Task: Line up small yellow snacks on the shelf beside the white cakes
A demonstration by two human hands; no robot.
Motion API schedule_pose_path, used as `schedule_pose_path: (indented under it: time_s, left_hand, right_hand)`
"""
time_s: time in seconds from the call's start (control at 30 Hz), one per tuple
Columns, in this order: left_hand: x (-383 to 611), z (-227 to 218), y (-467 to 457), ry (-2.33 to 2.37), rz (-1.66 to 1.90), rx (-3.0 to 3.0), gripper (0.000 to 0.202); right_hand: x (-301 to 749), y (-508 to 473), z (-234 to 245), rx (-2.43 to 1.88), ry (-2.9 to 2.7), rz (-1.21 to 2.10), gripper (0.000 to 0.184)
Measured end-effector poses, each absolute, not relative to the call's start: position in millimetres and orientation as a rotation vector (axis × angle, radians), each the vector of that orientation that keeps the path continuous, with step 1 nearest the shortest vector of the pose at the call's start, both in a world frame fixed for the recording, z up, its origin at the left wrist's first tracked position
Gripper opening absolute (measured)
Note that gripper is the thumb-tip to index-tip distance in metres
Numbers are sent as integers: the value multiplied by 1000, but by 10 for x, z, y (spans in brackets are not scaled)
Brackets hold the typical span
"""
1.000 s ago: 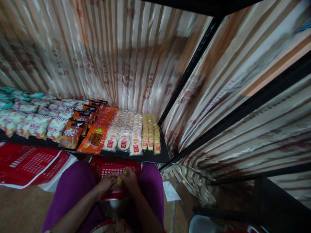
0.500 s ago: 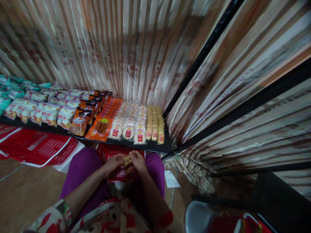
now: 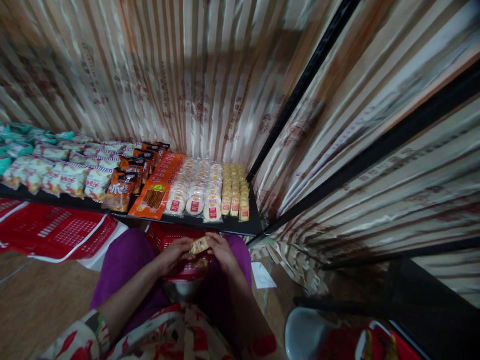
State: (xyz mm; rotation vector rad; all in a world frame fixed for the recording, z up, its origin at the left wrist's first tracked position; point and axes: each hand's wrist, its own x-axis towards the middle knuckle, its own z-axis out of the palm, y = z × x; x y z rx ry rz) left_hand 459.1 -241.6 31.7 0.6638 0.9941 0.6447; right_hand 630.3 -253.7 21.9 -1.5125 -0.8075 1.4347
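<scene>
Between my two hands I hold a small yellow snack packet (image 3: 200, 245) over my lap. My left hand (image 3: 176, 256) grips its left end, fingers closed. The other end is pinched in my right hand (image 3: 222, 251). Below the packet is a red basket (image 3: 168, 233) between my knees, partly hidden by my hands and forearms. On the shelf ahead, rows of similar yellow packets (image 3: 235, 192) stand at the right end. Beside them are rows of round white wrapped crackers (image 3: 195, 195).
The black shelf (image 3: 247, 227) also bears an orange snack bag (image 3: 153, 192), brown snack bags (image 3: 119, 189), white bags (image 3: 71, 177) and green packs (image 3: 18, 142). Red baskets (image 3: 71, 232) sit below left. Striped curtain (image 3: 210, 75) hangs behind black posts (image 3: 300, 95). White paper (image 3: 263, 275) lies on the floor.
The yellow packet has turned so its long side shows more, and my right hand has shifted slightly right. The whole view has moved slightly.
</scene>
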Motion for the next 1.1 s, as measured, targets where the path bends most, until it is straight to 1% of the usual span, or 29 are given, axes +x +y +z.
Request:
schedule_pose_path:
  time_s: [0.13, 0.5, 0.83, 1.0, 1.1]
  left_hand:
    - [4638, 339, -2443, 958, 646, 665, 18]
    - [4752, 532, -2467, 878, 623, 705, 25]
    - [4702, 705, -2529, 740, 659, 710, 36]
    - [4728, 674, -2539, 751, 674, 715, 36]
    - [4778, 646, -2563, 816, 717, 734, 42]
  right_hand:
    - [6395, -2602, 330, -1451, -793, 1445, 42]
    - [6541, -2666, 563, -1467, -790, 1392, 42]
    - [6533, -2671, 705, -1423, -697, 1387, 33]
    - [6546, -2698, 722, -1424, -703, 1374, 31]
    - [6565, -2720, 680, -1431, -683, 1362, 27]
